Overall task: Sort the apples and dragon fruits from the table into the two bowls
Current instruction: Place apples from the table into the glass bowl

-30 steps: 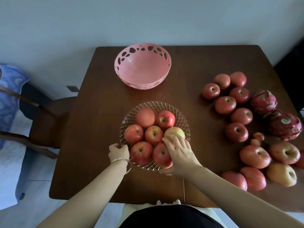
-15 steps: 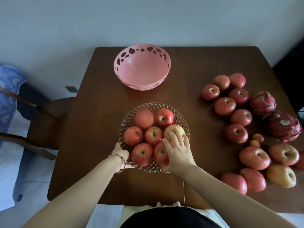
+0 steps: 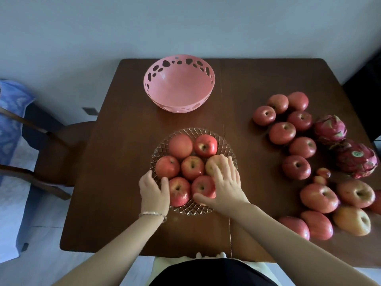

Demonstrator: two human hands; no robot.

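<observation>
Sliding up from the rim, left hand (image 3: pixel 153 191) is joining right hand (image 3: pixel 225 183), both grips released, flat over seven bowled apples in the glass bowl (image 3: pixel 228 150); many apples (image 3: pixel 318 198) and both dragon fruits (image 3: pixel 329 129) are waiting at the surface's right edge.

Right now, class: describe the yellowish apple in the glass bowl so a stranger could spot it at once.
Find the clear patterned glass bowl near the front middle of the brown wooden table, in front of the pink perforated plastic bowl. On its right side, under the right hand, sits the yellowish apple. It is pale yellow-green; its neighbours are red.
</observation>
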